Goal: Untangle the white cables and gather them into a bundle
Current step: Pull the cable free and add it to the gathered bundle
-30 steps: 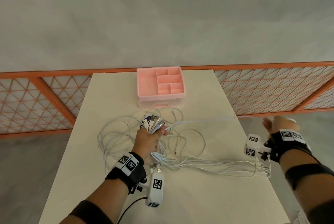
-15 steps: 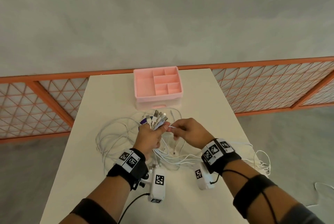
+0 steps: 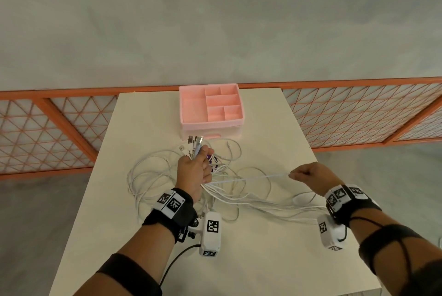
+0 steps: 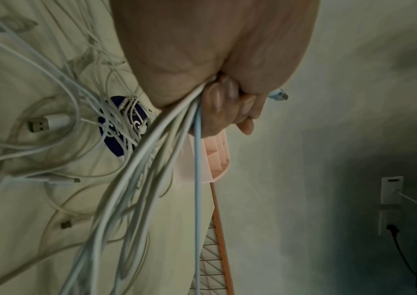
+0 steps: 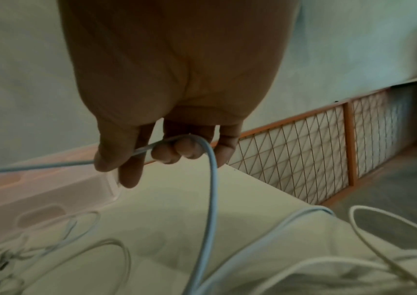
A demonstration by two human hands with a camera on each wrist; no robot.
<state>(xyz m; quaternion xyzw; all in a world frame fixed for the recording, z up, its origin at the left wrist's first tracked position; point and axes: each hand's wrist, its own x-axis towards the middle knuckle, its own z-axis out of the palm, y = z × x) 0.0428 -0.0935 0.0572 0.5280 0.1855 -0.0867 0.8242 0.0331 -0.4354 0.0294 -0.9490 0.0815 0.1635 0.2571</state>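
Several white cables (image 3: pixel 153 176) lie in tangled loops on the cream table (image 3: pixel 251 260). My left hand (image 3: pixel 196 171) grips a bunch of their ends, with the plugs (image 3: pixel 195 142) sticking up out of the fist; the left wrist view shows the strands (image 4: pixel 157 139) running out under the curled fingers (image 4: pixel 227 103). My right hand (image 3: pixel 308 173) pinches one white cable (image 3: pixel 251 178) and holds it stretched taut between the two hands. In the right wrist view that cable (image 5: pixel 210 179) bends over my curled fingers (image 5: pixel 174 151) and drops down.
A pink divided organizer tray (image 3: pixel 191 107) stands at the table's far end, just beyond the plugs. A dark blue round sticker (image 4: pixel 119 127) lies under the cables. Cable loops (image 3: pixel 308 202) hang near the table's right edge. An orange lattice fence (image 3: pixel 358 114) runs behind.
One second ago my right hand was far out to the right; it came in to the left fist, took one cable, and has now drawn it out rightward. The left hand kept its grip.
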